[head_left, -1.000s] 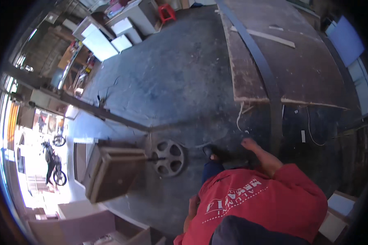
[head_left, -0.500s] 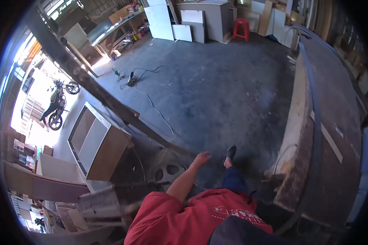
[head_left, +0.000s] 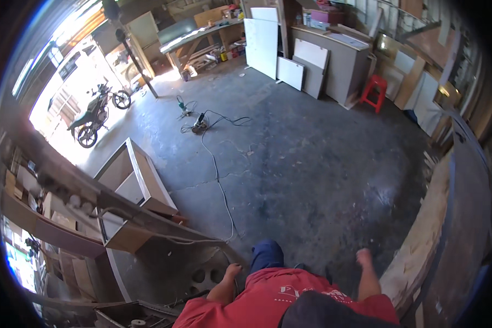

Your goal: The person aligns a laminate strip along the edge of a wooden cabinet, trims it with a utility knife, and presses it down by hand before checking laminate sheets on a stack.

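Note:
My left hand (head_left: 233, 269) hangs low in front of my body with its fingers curled in and nothing visible in them. It is nearest to a pale block or wheel with round holes (head_left: 201, 277) on the floor. On the other side, my right hand (head_left: 363, 256) is held out over the floor, near the long wooden slab (head_left: 421, 240). Its fingers are smeared, and I see no object in it. One blue trouser leg (head_left: 268, 255) is raised forward below my red shirt.
A cable (head_left: 217, 175) runs over the concrete to a corded power tool (head_left: 200, 124) and a green tool (head_left: 182, 107). An open cabinet carcass (head_left: 161, 198) lies left, behind a slanting beam (head_left: 120, 210). Farther off are a motorcycle (head_left: 97, 113), a workbench (head_left: 199, 37), leaning panels (head_left: 261, 48) and a red stool (head_left: 374, 94).
The view has swung left and moved forward. My left hand has drawn back toward my body, and my right hand has come into view. The beam now crosses lower at the left.

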